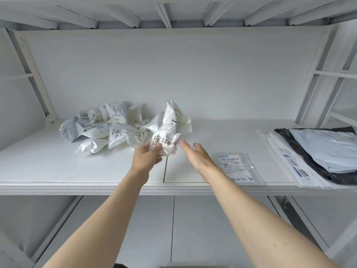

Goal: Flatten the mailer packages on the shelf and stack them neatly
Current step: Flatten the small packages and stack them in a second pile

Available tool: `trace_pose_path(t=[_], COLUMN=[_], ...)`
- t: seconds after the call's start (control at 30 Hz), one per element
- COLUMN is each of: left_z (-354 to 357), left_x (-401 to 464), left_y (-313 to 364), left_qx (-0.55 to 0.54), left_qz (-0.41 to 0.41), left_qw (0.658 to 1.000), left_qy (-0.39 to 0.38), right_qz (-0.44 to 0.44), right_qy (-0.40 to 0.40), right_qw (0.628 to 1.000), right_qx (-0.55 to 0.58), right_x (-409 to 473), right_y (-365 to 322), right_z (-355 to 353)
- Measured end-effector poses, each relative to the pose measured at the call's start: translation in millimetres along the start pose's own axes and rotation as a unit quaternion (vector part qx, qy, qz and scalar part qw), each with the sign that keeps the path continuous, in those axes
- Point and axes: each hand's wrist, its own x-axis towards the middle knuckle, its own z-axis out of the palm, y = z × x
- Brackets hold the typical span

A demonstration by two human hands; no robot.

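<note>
A heap of several crumpled white mailers (108, 128) lies at the back left of the white shelf (77, 171). My left hand (146, 157) grips one crumpled white mailer (170, 128) with black print, lifted above the shelf's middle. Just to its right, my right hand (195, 155) reaches toward that mailer with straight fingers, a small gap from it. One flattened clear mailer (237, 169) with a label lies flat right of my right hand. At the far right sits a stack of flattened mailers (316, 155), white, black and pale blue.
The shelf's front lip (173, 188) runs across the view. White uprights (36, 78) stand at both ends, and a slatted shelf (173, 14) hangs overhead. A lower shelf (173, 229) shows beneath my arms.
</note>
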Motion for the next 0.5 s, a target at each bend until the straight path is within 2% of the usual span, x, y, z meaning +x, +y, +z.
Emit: trace_pose_path(t=[0.1,0.17,0.23,0.33,0.43,0.5], left_z=[21,32,39,41,42,44], left_x=[-14,-20,-23,-25,-28,-29], left_y=[-9,-18,-25,-33,-31,-23], left_qx=[-0.042,-0.046,-0.047,-0.031,-0.006,-0.014], left_qz=[-0.046,-0.068,-0.087,-0.099,-0.108,-0.118], left_qw=[0.992,0.987,0.985,0.986,0.984,0.981], left_qy=[-0.105,-0.138,-0.14,-0.131,-0.145,-0.156], right_qz=[0.002,-0.021,-0.032,-0.03,-0.063,-0.091], right_qy=[0.019,0.064,0.123,0.192,0.204,0.156], right_qw=[0.978,0.962,0.958,0.963,0.969,0.978], right_qx=[0.206,0.265,0.257,0.187,0.121,0.11], right_x=[0,-1,0,2,-1,-3], right_y=[0,3,11,26,29,26], right_z=[-7,-13,-21,-35,-48,-55])
